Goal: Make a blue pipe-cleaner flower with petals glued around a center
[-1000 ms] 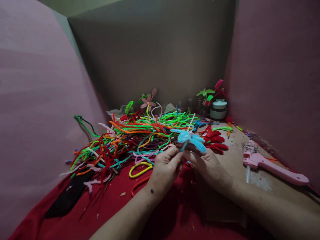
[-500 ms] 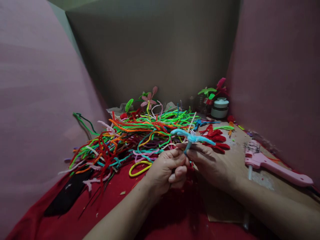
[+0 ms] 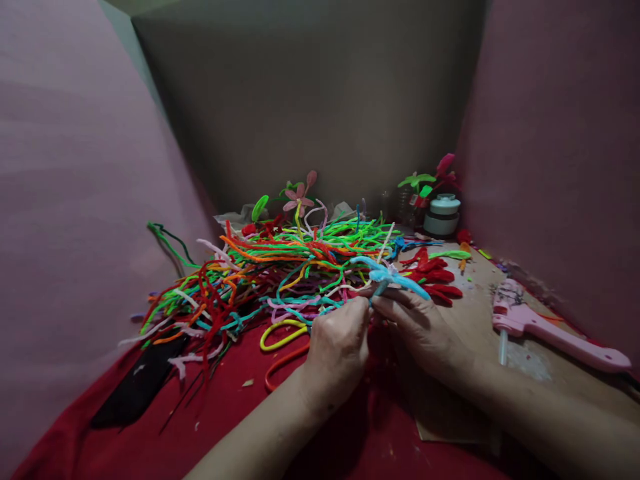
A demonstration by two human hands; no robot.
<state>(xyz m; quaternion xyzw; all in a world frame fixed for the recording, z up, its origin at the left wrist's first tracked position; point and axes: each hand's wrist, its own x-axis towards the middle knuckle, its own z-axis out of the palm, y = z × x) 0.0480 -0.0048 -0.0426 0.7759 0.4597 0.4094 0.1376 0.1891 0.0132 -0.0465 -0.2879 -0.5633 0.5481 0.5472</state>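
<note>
Both hands meet over the front of the table around a light blue pipe-cleaner flower (image 3: 387,276). Its fuzzy petals spread out above a short blue stem. My left hand (image 3: 340,347) is closed at the lower end of the stem, the back of the hand turned up and most of its fingertips hidden. My right hand (image 3: 417,327) pinches the stem just under the petals, thumb and fingers pressed together. Right behind the flower lie red pipe-cleaner petals (image 3: 433,277). A large heap of mixed pipe cleaners (image 3: 300,257) spreads behind and to the left.
On the right a pink hot glue gun (image 3: 560,333) rests on a brown board (image 3: 473,333). A yellow loop (image 3: 283,335) and a red-orange loop (image 3: 280,370) lie near my left wrist. A black flat object (image 3: 137,387) is at left. Behind stand a lidded jar (image 3: 443,215) and a pink flower (image 3: 299,200).
My left hand has turned over at the stem, so its curled fingers no longer show. The flower has tilted slightly, and the red-orange loop has come into fuller view.
</note>
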